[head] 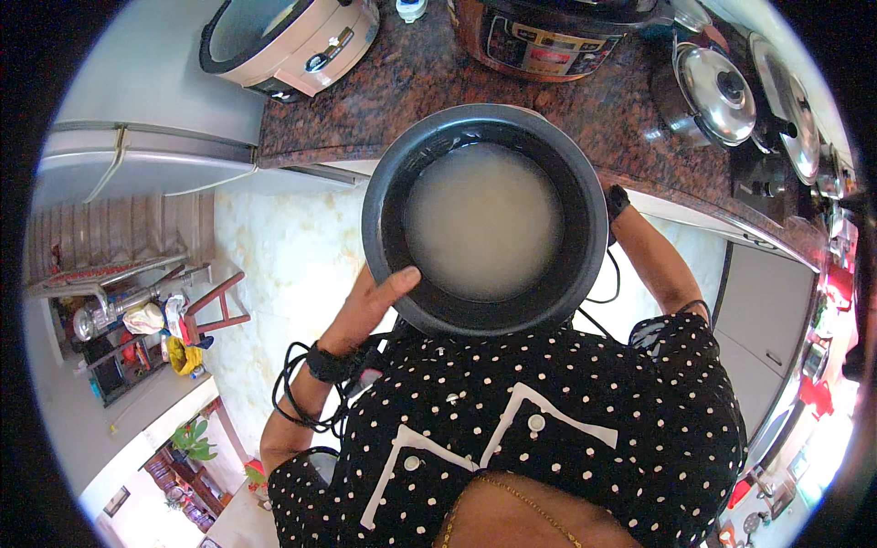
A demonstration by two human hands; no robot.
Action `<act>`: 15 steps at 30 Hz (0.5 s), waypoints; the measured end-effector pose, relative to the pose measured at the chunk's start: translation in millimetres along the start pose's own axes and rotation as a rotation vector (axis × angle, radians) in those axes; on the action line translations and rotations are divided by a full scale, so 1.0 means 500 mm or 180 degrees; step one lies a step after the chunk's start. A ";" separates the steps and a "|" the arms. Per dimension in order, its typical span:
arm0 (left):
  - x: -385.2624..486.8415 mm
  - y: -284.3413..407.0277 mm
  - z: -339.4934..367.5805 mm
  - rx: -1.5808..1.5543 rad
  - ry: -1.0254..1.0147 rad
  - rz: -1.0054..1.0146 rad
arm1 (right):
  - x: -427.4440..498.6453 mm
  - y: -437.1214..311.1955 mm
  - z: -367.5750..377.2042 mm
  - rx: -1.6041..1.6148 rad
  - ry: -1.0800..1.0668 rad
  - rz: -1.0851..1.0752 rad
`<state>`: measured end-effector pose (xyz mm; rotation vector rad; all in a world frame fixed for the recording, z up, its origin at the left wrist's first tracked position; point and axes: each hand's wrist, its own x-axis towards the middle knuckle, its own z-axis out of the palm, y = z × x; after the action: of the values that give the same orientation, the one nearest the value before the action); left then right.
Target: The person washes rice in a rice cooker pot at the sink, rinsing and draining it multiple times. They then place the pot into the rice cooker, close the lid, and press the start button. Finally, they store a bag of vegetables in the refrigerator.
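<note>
A round dark inner cooking pot (384,226) with a wide rim is held close to my chest, beside the counter edge. Cloudy whitish liquid (485,222) covers its bottom; whether grains lie under it I cannot tell. My left hand (380,298) grips the pot's lower left side, its thumb over the rim. The fingers of my right hand are hidden behind the pot; only the wrist and forearm show at its right, so its grip cannot be made out.
On the granite counter (329,130) stand an open pinkish cooker (308,55) at upper left, a large dark cooker (548,48) at the top, and a lidded steel pot (719,92) near a stove at right. A refrigerator (164,82) borders the counter's left end. Black cables hang by both arms.
</note>
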<state>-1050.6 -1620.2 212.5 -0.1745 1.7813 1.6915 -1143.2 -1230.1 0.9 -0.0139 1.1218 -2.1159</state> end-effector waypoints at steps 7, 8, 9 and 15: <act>0.023 0.023 0.006 0.0151 0.0118 0.0139 | -0.055 0.002 0.065 0.0324 0.0059 -0.0165; 0.032 0.030 0.004 0.0120 0.0146 0.0134 | -0.062 0.005 0.072 0.0364 0.0092 -0.0185; 0.042 0.038 -0.001 0.0094 0.0214 0.0360 | -0.065 0.007 0.076 0.0408 0.0090 -0.0189; 0.067 0.081 -0.066 0.0457 0.0195 0.0005 | -0.041 0.056 0.078 0.0836 -0.0009 -0.0204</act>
<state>-1109.6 -1633.2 226.5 -0.1632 1.9407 1.5674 -1098.9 -1255.6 11.4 0.0714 0.8441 -2.3045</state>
